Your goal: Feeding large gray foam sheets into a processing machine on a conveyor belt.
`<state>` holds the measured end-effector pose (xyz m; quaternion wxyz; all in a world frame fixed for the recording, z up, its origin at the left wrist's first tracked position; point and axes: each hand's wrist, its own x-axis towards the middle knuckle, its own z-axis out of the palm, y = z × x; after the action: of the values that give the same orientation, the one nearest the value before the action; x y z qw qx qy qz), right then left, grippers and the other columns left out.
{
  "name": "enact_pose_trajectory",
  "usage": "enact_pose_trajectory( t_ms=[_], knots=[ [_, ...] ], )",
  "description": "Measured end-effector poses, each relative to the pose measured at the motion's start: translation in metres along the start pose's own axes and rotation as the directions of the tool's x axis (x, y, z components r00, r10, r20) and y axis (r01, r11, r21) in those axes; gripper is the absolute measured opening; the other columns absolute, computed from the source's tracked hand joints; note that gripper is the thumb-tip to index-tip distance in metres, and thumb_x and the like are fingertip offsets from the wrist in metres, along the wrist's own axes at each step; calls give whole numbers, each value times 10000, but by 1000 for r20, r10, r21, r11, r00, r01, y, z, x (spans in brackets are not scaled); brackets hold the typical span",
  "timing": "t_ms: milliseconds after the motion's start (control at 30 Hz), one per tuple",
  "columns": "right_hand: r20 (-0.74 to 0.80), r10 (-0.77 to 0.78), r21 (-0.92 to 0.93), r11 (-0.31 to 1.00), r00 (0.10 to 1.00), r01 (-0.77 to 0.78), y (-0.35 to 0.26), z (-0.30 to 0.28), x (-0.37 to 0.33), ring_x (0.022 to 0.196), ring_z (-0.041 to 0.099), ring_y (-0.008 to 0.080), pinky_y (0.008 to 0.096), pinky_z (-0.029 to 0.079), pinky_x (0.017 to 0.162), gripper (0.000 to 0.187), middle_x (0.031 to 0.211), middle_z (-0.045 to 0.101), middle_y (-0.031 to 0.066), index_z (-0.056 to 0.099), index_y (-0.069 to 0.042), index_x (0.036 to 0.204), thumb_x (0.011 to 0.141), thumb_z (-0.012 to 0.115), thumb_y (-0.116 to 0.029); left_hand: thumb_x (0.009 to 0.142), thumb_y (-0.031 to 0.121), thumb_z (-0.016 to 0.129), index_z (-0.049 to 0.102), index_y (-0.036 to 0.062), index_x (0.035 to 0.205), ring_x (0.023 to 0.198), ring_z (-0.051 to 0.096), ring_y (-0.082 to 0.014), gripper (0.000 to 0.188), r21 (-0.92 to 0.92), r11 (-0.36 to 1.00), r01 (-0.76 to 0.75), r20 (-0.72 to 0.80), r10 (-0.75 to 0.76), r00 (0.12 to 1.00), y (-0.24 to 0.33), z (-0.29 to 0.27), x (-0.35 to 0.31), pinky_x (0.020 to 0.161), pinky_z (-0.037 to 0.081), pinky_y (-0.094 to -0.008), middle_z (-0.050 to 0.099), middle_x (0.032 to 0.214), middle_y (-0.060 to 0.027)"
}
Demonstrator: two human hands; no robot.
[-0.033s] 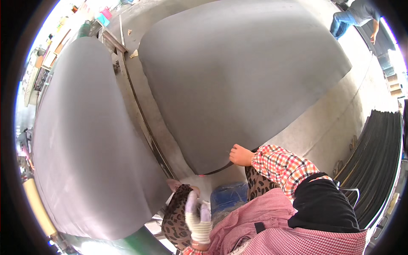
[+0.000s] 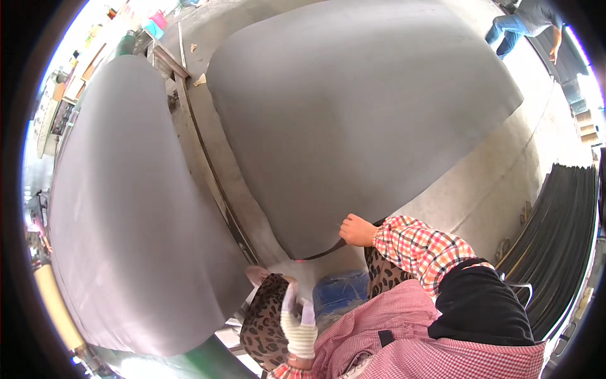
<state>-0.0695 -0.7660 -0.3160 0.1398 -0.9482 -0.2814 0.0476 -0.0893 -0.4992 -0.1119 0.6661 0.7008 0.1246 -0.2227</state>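
Observation:
A large grey sheet (image 2: pixel 366 120), rubber-like in look, lies spread in front of me with rounded corners. At its near edge my right hand (image 2: pixel 358 230) is closed, gripping the sheet's border, which lifts a little and shows a dark underside. My left hand (image 2: pixel 298 321) wears a white knitted glove with pale lilac fingers. It hovers by my left knee with thumb and fingers apart, nothing visible between them. To the left, a second grey sheet (image 2: pixel 126 208) drapes over a broad rounded form. A green cylinder end (image 2: pixel 218 360) shows below it.
A metal-edged rail (image 2: pixel 205 158) runs between the two sheets. On the right stands a stack of dark sheets (image 2: pixel 546 246). Between my knees is a blue plastic-wrapped thing (image 2: pixel 339 294). Another person (image 2: pixel 524 28) in jeans is at the far right. Shelves line the far left.
My left hand has shifted slightly to the right. The other person's legs have moved a little apart. My right hand keeps its place on the sheet's edge.

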Motion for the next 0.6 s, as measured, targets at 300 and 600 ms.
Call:
enact_pose_trajectory(
  t_ms=[300, 600],
  knots=[
    [-399, 384, 409, 887, 833, -213, -10, -154, 3, 734, 548, 313, 400, 457, 660, 110, 758, 543, 117, 560, -30, 818, 733, 585, -97, 767, 703, 499, 333, 102, 1377, 1239, 384, -279, 873, -301, 889, 346, -113, -393, 912, -86, -29, 160, 1029, 318, -408, 384, 1385, -86],
    [-656, 450, 445, 879, 606, -171, -2, -229, -9, 713, 583, 270, 356, 489, 635, 119, 759, 567, 96, 562, -31, 818, 716, 620, -46, 761, 236, 674, 562, -12, 1137, 952, 570, -303, 465, -4, 965, -261, -59, 260, 964, 202, 36, 261, 910, 429, -405, 612, 1069, -131]
  ],
)
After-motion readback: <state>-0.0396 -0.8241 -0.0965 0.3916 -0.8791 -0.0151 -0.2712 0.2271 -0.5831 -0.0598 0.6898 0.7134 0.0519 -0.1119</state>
